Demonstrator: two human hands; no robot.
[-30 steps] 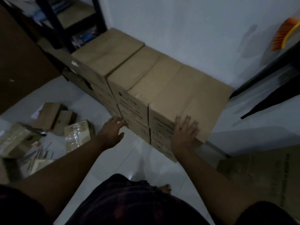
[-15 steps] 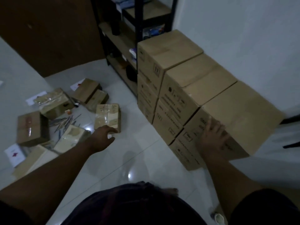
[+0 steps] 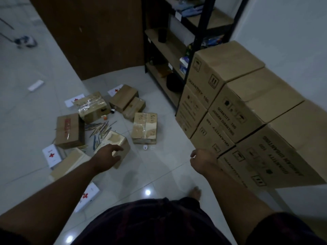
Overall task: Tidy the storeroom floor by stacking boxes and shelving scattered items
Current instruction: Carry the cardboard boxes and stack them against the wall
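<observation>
Six matte brown cardboard cartons, square-edged and printed in black, stand two high along the white wall beside a black metal rack. Smaller taped boxes lie scattered on the glossy pale tile floor among thin sticks and flat white cards. The left hand, fingers loose, hovers over one small box; whether it touches the box cannot be told. The right hand hangs slack and empty beside the cartons.
</observation>
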